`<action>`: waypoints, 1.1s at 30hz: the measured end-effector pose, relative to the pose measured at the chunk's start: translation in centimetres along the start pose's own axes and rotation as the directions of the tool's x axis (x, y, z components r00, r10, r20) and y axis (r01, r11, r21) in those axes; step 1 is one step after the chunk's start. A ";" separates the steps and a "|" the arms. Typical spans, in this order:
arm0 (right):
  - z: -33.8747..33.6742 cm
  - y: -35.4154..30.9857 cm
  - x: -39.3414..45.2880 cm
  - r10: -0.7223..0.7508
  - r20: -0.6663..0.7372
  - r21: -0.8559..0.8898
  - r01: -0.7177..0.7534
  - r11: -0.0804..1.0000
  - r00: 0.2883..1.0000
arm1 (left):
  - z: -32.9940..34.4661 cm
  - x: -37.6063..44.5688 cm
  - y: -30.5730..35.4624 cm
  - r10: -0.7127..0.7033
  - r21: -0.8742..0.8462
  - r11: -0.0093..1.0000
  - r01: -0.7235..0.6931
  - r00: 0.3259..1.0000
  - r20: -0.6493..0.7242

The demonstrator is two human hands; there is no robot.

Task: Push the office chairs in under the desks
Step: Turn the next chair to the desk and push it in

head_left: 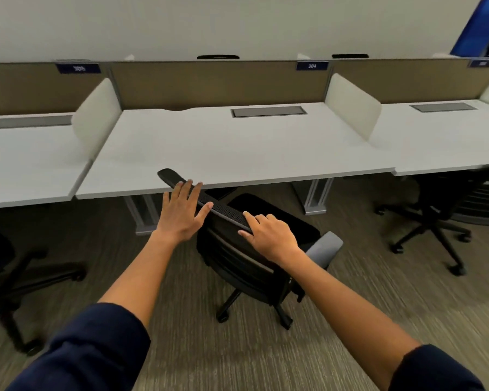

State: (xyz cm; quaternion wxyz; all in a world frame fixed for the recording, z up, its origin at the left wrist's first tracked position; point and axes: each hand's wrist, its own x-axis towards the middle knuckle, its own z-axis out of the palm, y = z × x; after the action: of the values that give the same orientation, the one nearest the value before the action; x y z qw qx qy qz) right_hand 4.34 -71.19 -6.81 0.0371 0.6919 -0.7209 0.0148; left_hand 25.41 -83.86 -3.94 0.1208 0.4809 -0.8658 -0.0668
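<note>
A black office chair [246,258] stands in front of the middle white desk [237,153], turned at an angle, its seat partly under the desk edge. Its mesh backrest top runs from upper left to lower right. My left hand [181,213] lies flat with fingers spread against the upper left part of the backrest top. My right hand [268,235] rests on the lower right end of the backrest top, fingers curled loosely over it. A grey armrest [325,246] shows to the right of my right wrist.
Another black chair [435,215] sits partly under the right desk [449,145]. A third chair's base [17,280] shows at the left under the left desk [26,162]. White dividers separate the desks. Grey carpet [237,356] lies behind the middle chair.
</note>
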 end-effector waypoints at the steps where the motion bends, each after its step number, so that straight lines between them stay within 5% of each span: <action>1: 0.0 0.9 -0.2 -0.009 -0.012 0.008 0.009 1.000 1.000 | 0.3 0.4 0.2 0.011 0.001 1.000 -0.011 1.000 0.006; 9: -1.0 9.4 -2.6 -0.050 -0.108 0.099 0.061 0.993 0.993 | 1.7 2.2 1.4 0.045 0.019 0.999 -0.046 0.999 0.018; 21: 0.2 15.4 -3.7 0.179 -0.181 0.048 -0.173 0.984 0.967 | 4.0 5.0 7.3 0.211 -0.081 0.973 -0.215 0.976 -0.060; 25: -0.2 18.1 -1.6 0.173 -0.198 0.061 -0.164 0.985 0.965 | 3.8 6.1 8.5 0.170 -0.140 0.970 -0.199 0.966 -0.193; 33: 0.2 20.1 1.6 0.181 -0.210 0.065 -0.171 0.983 0.961 | 5.0 9.9 8.6 0.115 -0.090 0.987 -0.132 0.977 -0.177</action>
State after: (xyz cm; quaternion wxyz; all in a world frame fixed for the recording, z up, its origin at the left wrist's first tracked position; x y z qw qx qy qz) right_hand -15.85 -71.94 -6.31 0.0974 0.6202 -0.7706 0.1094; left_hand 11.99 -87.77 -5.27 0.2231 0.4234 -0.8759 -0.0614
